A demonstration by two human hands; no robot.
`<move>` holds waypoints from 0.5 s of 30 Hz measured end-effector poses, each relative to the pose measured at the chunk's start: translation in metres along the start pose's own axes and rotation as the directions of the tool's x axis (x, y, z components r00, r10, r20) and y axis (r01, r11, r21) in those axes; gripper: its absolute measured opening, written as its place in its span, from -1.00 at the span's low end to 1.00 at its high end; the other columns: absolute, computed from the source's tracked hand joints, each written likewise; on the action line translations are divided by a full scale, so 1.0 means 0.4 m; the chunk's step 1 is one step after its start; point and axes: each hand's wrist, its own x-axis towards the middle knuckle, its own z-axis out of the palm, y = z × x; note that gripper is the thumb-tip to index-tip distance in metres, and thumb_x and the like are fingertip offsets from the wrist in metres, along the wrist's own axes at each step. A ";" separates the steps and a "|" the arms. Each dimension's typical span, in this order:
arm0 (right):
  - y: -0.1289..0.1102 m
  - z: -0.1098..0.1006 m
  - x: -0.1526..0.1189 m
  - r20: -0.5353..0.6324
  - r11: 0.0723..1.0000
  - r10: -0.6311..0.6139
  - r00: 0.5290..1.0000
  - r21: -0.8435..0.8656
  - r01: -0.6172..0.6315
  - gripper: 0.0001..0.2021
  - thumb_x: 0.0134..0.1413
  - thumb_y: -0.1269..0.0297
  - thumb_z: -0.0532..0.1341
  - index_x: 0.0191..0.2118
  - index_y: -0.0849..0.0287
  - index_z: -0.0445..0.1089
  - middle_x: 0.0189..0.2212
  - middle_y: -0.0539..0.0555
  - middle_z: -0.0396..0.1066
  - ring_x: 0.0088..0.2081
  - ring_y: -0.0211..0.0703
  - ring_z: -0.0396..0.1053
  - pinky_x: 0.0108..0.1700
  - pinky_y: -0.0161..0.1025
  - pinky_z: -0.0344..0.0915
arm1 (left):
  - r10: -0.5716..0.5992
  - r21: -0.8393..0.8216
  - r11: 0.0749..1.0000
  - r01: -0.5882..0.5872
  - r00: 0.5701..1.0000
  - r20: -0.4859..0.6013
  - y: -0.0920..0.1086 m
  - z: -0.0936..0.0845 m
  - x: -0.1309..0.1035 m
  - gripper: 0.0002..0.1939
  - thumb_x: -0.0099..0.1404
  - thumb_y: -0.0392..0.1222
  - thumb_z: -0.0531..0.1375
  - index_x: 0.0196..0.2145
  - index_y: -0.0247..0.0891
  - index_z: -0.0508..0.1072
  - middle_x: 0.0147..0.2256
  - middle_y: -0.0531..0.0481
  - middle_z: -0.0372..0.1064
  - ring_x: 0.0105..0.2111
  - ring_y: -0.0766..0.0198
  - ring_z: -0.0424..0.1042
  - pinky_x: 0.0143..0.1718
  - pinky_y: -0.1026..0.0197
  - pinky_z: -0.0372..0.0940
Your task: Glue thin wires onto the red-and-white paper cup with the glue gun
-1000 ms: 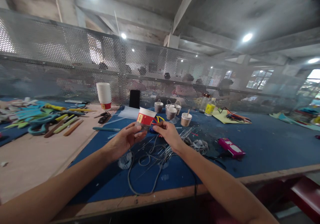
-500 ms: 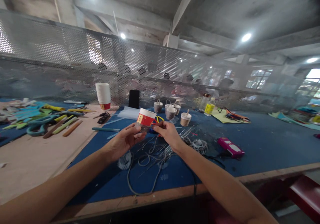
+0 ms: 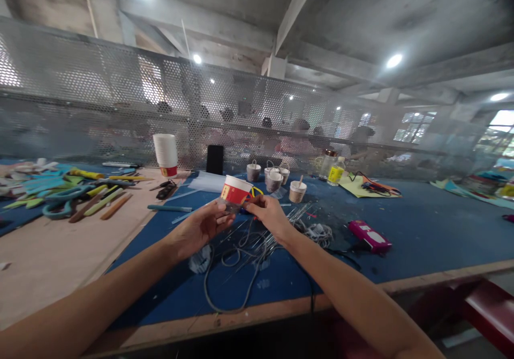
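Observation:
A red-and-white paper cup is held tilted above the table, its lower part covered in something greyish. My left hand grips the cup from the left and below. At the cup's lower right, the fingers of my right hand are pinched together on what looks like a grey cord, though the fingertips partly hide it. Loose loops of grey cord lie on the blue tabletop under both hands, among thin clear sticks. Behind the right hand, yellow-handled pliers show in part.
Several grey-wrapped cups and a cup with a stick stand behind. A paper cup stack and phone are back left. Scissors lie left; a magenta box and yellow bottle sit right.
The cup has turned slightly more upright and shifted a little to the right in my left hand. My right hand stays pinched beside it, almost unmoved.

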 end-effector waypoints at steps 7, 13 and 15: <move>0.005 -0.004 0.000 0.040 1.000 -0.029 0.999 0.010 0.028 -0.72 -0.11 0.11 0.43 -0.39 0.20 0.45 -0.53 -0.08 0.37 -0.46 -0.29 0.25 -0.36 -0.30 0.16 | -0.036 0.038 0.999 0.035 0.999 0.007 0.007 0.000 -0.007 -0.79 0.33 -0.42 0.23 -0.09 -0.40 0.57 -0.18 -0.23 0.61 -0.27 0.18 0.61 -0.14 0.20 0.54; 0.012 -0.005 0.004 0.026 1.000 -0.021 0.999 -0.008 0.021 -0.71 -0.11 0.10 0.42 -0.35 0.21 0.46 -0.51 -0.06 0.39 -0.45 -0.27 0.27 -0.38 -0.30 0.14 | 0.023 0.100 0.995 -0.027 0.999 0.039 -0.001 -0.012 0.005 -0.76 0.34 -0.39 0.23 -0.05 -0.41 0.57 -0.09 -0.24 0.60 -0.26 0.20 0.60 -0.11 0.20 0.52; 0.013 -0.006 0.004 0.022 1.000 -0.023 0.999 -0.009 0.023 -0.69 -0.10 0.08 0.41 -0.34 0.22 0.46 -0.51 -0.05 0.39 -0.46 -0.28 0.26 -0.39 -0.30 0.13 | 0.055 0.116 0.991 -0.059 0.998 0.037 -0.003 -0.014 0.010 -0.74 0.33 -0.39 0.24 -0.03 -0.38 0.56 -0.05 -0.24 0.59 -0.25 0.20 0.61 -0.08 0.18 0.51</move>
